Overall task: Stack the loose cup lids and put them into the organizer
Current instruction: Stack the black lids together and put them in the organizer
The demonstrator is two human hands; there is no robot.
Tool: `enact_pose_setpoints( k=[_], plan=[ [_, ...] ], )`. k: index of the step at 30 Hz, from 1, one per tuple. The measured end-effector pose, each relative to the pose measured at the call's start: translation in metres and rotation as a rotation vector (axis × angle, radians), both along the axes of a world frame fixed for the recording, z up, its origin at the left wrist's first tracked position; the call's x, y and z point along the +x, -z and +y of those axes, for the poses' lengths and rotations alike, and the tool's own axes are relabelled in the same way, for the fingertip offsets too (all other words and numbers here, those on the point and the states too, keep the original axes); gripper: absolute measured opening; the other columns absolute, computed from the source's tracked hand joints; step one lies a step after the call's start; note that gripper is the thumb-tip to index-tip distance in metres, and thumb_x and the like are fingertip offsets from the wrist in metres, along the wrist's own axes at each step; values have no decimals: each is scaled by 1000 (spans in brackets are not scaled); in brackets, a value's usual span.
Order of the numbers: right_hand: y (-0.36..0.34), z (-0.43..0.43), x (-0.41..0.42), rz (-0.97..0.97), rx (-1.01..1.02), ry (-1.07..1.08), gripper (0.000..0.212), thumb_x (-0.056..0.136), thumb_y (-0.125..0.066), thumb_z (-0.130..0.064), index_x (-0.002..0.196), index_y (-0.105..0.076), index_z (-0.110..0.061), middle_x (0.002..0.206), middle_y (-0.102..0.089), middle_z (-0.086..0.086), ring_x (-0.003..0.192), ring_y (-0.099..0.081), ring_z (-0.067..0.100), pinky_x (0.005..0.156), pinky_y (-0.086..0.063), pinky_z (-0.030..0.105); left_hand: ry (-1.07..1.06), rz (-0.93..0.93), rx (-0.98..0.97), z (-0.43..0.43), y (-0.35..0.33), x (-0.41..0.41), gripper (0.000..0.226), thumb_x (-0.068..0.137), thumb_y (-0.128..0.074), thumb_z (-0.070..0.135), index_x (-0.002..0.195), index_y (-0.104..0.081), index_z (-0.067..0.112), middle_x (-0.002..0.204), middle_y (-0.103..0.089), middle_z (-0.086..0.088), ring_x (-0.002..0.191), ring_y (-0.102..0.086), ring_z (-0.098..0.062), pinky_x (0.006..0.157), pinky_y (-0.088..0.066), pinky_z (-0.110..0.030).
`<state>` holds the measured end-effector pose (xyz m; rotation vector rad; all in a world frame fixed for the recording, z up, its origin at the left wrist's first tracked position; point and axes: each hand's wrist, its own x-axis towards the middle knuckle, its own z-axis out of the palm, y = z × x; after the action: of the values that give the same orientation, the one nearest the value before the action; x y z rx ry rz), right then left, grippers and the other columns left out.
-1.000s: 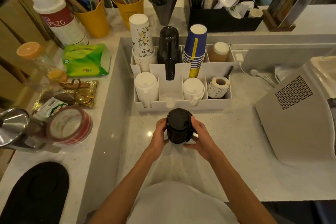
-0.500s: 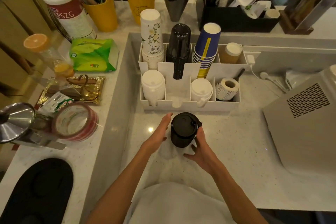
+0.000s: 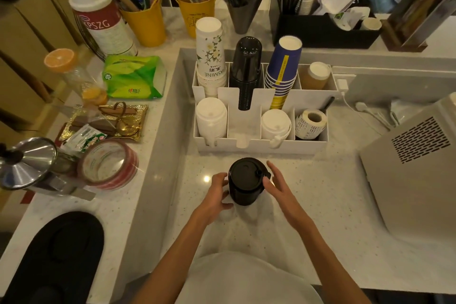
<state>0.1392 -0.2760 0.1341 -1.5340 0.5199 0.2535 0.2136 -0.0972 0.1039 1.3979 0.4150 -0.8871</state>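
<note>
A stack of black cup lids (image 3: 243, 181) stands upright on the white counter, just in front of the white organizer (image 3: 298, 146). My left hand (image 3: 216, 194) curls against the stack's left side, fingers and thumb touching it. My right hand (image 3: 277, 185) is beside the stack's right side with fingers spread, the thumb close to the rim. In the organizer's front row, white lid stacks (image 3: 211, 116) (image 3: 275, 124) flank an empty compartment (image 3: 244, 127) directly behind the black stack.
The organizer's back row holds jasmine cups (image 3: 209, 57), black cups (image 3: 246, 66) and blue cups (image 3: 283, 69); a label roll (image 3: 310, 122) sits front right. A grey machine (image 3: 414, 168) stands on the right. A raised ledge on the left carries a tape roll (image 3: 107, 164) and tissue pack (image 3: 134, 76).
The black lid stack, gripped by both hands a second ago, now stands on the counter. My right hand has loosened and its fingers have spread; the left hand still touches it.
</note>
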Motion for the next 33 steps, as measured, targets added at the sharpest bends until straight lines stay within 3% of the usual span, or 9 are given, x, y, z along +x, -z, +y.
enact_pose_setpoints(
  k=[3,6,13,17,21,23,25,29,33],
  plan=[
    [-7,-13,0,33,-81,-193,71,86,-57,-57,149,-29,-41,149,-40,-6,136,-44,19,111,-38,38,31,-16,14,2,-8,-9,36,105,-28,42,126,-53,28,145,-46,-2,136,-44,-27,92,-56,-52],
    [-11,-20,-3,118,-184,-440,82,82,-57,-65,152,-22,-42,139,-45,-1,121,-56,15,105,-43,36,56,-84,35,9,-8,-9,36,105,-34,46,134,-43,26,144,-43,-1,133,-45,-28,72,-63,-43],
    [-20,-9,-11,173,-306,-261,91,73,-35,-84,135,-50,-19,133,-57,-1,113,-55,11,93,-41,29,-118,-174,-2,13,-1,-19,34,103,-44,44,132,-53,29,145,-49,4,138,-45,-22,92,-59,-48],
    [-13,1,-5,215,-95,-142,104,70,-43,-89,154,-20,-32,160,-27,-1,143,-35,24,113,-37,47,-136,-287,-32,13,-1,-25,36,106,-40,40,128,-64,25,137,-62,7,136,-50,-11,109,-48,-47],
    [-7,11,-3,163,196,-75,94,81,-54,-68,153,4,-49,165,-14,-9,150,-23,23,114,-37,48,-63,-328,-66,4,-19,-24,52,97,-35,60,131,-61,32,134,-65,12,128,-55,0,111,-43,-32],
    [1,13,-4,170,299,-55,99,76,-63,-71,150,2,-56,164,-14,-10,150,-21,25,113,-37,52,-3,-309,-104,1,-23,-28,58,90,-36,66,138,-53,39,138,-61,14,126,-55,4,111,-42,-28],
    [5,15,-3,176,379,-52,98,71,-69,-72,148,-10,-59,162,-20,-11,149,-23,25,113,-35,56,40,-275,-136,-1,-19,-34,67,86,-40,71,148,-35,48,150,-47,14,135,-45,-4,116,-37,-38],
    [5,16,1,159,383,-52,65,79,-59,-72,138,-37,-53,153,-33,-9,147,-24,25,111,-37,59,46,-241,-135,-3,-12,-40,88,70,-49,89,148,-24,57,156,-38,11,142,-35,-17,118,-30,-56],
    [2,18,13,206,408,-44,106,56,-66,-84,145,-21,-51,162,-18,-5,150,-15,32,111,-31,65,-28,-248,-111,-8,-18,-24,59,79,-46,75,131,-39,48,143,-48,8,132,-49,-18,106,-48,-48]
  ],
)
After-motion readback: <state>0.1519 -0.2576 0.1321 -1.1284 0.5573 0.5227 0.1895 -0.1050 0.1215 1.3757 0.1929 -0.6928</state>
